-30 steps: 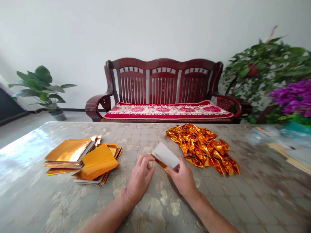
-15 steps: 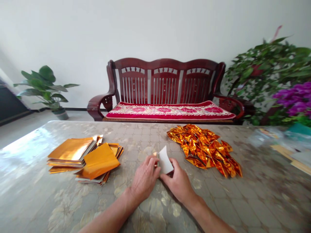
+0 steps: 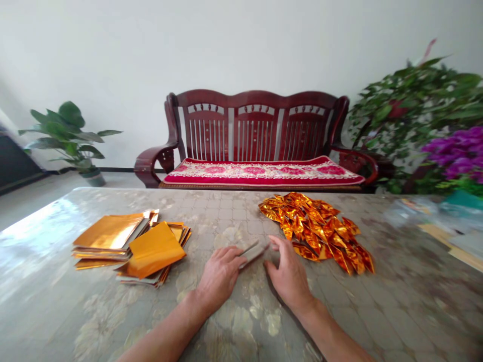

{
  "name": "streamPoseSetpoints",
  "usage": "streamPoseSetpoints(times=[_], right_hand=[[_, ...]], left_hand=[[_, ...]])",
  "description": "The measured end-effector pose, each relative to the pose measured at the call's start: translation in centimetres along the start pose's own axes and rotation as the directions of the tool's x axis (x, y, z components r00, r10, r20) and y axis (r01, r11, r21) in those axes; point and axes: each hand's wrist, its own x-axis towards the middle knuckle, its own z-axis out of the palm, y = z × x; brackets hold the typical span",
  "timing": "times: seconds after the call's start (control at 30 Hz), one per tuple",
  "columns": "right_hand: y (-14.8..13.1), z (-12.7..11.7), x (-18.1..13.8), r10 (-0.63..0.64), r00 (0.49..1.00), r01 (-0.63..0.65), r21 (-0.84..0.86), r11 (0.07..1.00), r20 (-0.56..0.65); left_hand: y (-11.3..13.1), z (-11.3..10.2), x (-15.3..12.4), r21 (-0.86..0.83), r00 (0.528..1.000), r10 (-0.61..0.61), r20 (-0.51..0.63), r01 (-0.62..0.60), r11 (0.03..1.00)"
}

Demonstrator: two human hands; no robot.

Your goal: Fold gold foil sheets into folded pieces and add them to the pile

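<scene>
Between my hands is a small sheet of foil paper (image 3: 253, 253), its grey-white back showing and its edges folded up. My left hand (image 3: 221, 274) grips the sheet's left end between thumb and fingers. My right hand (image 3: 287, 271) is just to the right of it, thumb and fingers apart, with nothing held. To the left lie stacks of flat gold foil sheets (image 3: 156, 250), some turned grey side up. On the right a heap of folded gold foil pieces (image 3: 317, 229) lies near my right hand.
The table (image 3: 211, 216) has a patterned cover. Plastic bags (image 3: 413, 211) and tan card strips (image 3: 449, 244) lie at its right end, beside purple flowers (image 3: 456, 153). Beyond the far edge stands a dark red wooden bench (image 3: 254, 133). A potted plant (image 3: 71, 136) is at left.
My right hand has let go of the foil paper and opened, shifting slightly right. The sheet has gone from a raised, curved flap to a lower, narrow fold in my left hand.
</scene>
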Motion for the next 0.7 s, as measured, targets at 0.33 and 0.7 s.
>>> streamPoseSetpoints(times=[0.33,0.7], right_hand=[[-0.8,-1.7,0.5,-0.326,0.889,0.353,-0.031,0.935,0.322],[-1.0,-1.3,0.3,-0.353,0.879,0.412,-0.140,0.900,0.320]], left_hand=[[-1.3,0.1,0.3,-0.037,0.998,0.068,-0.017,-0.068,0.997],[-1.1,-0.3,0.1,-0.084,0.995,0.018,-0.096,-0.026,0.996]])
